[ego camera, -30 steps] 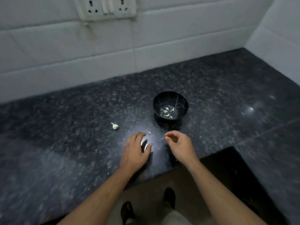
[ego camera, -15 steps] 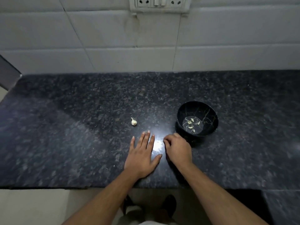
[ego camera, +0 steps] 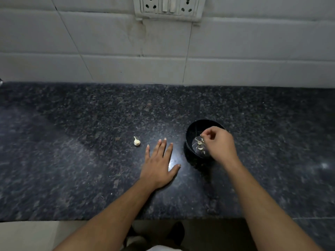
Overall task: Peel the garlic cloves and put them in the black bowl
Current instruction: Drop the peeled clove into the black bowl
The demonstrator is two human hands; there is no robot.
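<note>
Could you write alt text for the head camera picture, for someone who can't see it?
A person's right hand hovers with curled fingers over a black bowl holding garlic cloves, on a dark counter. The left hand lies flat beside a garlic piece.

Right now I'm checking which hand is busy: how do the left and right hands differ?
The left hand lies flat on the countertop, fingers straight and spread; the right hand hangs over the black bowl, fingers curled. The left holds nothing; whether the right pinches something is unclear. Both are bare.
</note>
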